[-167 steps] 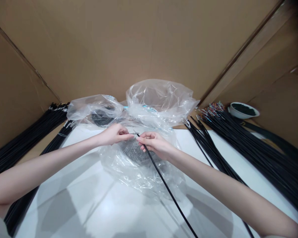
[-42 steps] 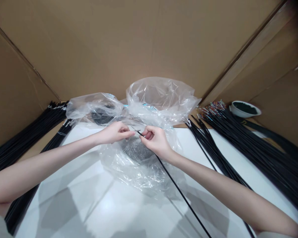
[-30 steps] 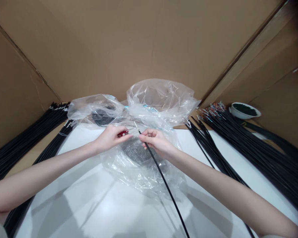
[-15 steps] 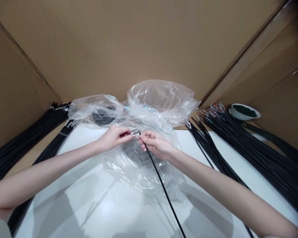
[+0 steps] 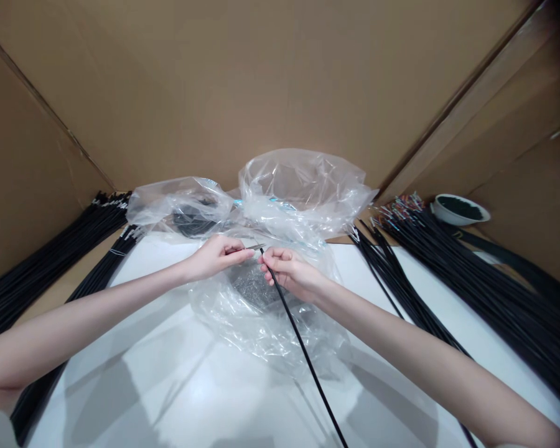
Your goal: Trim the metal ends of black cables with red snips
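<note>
My left hand is closed around a pair of small snips, whose thin metal blades stick out to the right; the handle is hidden in the palm. The blades meet the tip of a black cable. My right hand pinches that cable just below its tip, between thumb and fingers. From there the cable runs down toward the bottom edge of the view. Beneath both hands lies a clear plastic bag with a pile of fine grey scraps in it.
Bundles of black cables lie along the left side, and more cables along the right. At the back right stands a white bowl with dark green contents. Cardboard walls enclose the white table.
My left hand has closed further over the snips: the red handle that showed is now covered, and the blades have come together at the cable tip. My right hand stays in place.
</note>
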`<state>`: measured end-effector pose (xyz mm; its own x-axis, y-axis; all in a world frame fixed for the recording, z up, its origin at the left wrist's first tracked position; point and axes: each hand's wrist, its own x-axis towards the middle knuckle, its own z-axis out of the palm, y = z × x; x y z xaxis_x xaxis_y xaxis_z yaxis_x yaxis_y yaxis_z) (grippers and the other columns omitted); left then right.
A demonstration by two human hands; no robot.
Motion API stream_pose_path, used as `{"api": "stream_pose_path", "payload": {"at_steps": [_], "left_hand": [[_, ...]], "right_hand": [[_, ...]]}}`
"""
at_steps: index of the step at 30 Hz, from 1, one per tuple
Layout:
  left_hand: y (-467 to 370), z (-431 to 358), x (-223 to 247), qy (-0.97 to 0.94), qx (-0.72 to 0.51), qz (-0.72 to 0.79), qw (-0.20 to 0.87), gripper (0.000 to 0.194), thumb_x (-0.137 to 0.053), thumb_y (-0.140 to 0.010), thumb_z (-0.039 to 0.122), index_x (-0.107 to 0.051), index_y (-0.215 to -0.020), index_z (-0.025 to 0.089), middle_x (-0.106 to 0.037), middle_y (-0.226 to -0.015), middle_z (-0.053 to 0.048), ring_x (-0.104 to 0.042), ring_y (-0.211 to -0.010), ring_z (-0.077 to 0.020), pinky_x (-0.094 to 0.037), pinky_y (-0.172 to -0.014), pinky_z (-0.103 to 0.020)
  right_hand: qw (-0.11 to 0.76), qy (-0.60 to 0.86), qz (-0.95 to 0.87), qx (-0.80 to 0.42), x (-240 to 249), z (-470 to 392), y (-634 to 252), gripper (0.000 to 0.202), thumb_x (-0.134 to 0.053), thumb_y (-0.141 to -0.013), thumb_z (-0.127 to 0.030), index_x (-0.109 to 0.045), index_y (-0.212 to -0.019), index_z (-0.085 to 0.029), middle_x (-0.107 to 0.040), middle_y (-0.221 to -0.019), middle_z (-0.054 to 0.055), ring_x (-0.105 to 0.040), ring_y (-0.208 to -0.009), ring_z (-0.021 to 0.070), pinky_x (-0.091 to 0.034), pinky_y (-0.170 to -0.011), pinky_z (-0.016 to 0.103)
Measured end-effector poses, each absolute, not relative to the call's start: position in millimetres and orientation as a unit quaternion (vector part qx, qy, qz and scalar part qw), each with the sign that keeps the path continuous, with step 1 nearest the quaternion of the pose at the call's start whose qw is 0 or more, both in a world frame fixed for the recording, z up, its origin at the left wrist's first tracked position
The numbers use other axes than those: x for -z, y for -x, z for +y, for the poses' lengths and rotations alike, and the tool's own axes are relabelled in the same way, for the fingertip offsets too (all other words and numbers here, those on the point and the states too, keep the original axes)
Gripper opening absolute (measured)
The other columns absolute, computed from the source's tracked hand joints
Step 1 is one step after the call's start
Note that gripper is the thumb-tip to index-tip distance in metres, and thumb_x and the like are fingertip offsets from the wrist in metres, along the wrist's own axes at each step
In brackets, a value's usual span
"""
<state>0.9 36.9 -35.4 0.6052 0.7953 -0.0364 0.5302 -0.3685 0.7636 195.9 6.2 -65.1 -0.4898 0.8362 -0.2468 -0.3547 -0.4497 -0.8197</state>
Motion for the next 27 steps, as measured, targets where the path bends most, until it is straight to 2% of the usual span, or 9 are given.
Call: {"api": "stream_pose_path", "payload": {"at_steps": [8, 16, 19, 24, 27], "left_hand": [[-1, 40, 38, -0.827, -0.137, 0.437, 0.327, 0.043, -0.044, -0.084, 0.048, -0.048, -0.059, 0.013, -0.031, -0.052, 0.005, -0.027, -0.05, -0.0069, -0.018, -0.047, -0.02], [-2, 42, 38, -0.845, -0.146, 0.434, 0.277, 0.043, -0.046, -0.084, 0.043, -0.046, -0.053, 0.013, -0.033, -0.05, 0.004, -0.028, -0.049, -0.0072, -0.018, -0.047, -0.021], [0, 43, 33, -0.842, -0.149, 0.439, 0.277, 0.043, -0.043, -0.085, 0.044, -0.05, -0.057, 0.013, -0.035, -0.049, 0.004, -0.029, -0.048, -0.0072, -0.019, -0.047, -0.02], [4, 40, 25, -0.857, -0.164, 0.426, 0.24, 0.043, -0.046, -0.085, 0.046, -0.044, -0.056, 0.014, -0.03, -0.052, 0.005, -0.026, -0.05, -0.0066, -0.02, -0.048, -0.02], [5, 37, 28, -0.869, -0.162, 0.411, 0.222, 0.039, -0.047, -0.085, 0.043, -0.049, -0.06, 0.013, -0.036, -0.053, 0.005, -0.03, -0.05, -0.0064, -0.023, -0.05, -0.019]], "right_hand": [[0.387, 0.405, -0.375, -0.739, 64, 5, -190, 0.032, -0.08, -0.056, -0.036, -0.059, -0.065, -0.013, -0.058, -0.06, -0.001, -0.053, -0.053, 0.0072, -0.042, -0.049, 0.02], [0.404, 0.46, -0.393, -0.687, 68, 5, -185, 0.034, -0.079, -0.056, -0.039, -0.056, -0.061, -0.014, -0.057, -0.057, -0.001, -0.054, -0.05, 0.0087, -0.044, -0.046, 0.021], [0.401, 0.458, -0.386, -0.693, 68, 6, -187, 0.033, -0.079, -0.057, -0.038, -0.057, -0.063, -0.014, -0.058, -0.059, 0.0, -0.055, -0.052, 0.0089, -0.046, -0.048, 0.021], [0.385, 0.422, -0.376, -0.73, 66, 5, -193, 0.03, -0.078, -0.058, -0.036, -0.061, -0.068, -0.013, -0.059, -0.063, 0.0, -0.055, -0.055, 0.008, -0.045, -0.051, 0.021], [0.39, 0.39, -0.366, -0.749, 66, 6, -194, 0.029, -0.077, -0.061, -0.036, -0.063, -0.071, -0.012, -0.058, -0.064, 0.0, -0.053, -0.055, 0.0075, -0.043, -0.052, 0.021]]}}
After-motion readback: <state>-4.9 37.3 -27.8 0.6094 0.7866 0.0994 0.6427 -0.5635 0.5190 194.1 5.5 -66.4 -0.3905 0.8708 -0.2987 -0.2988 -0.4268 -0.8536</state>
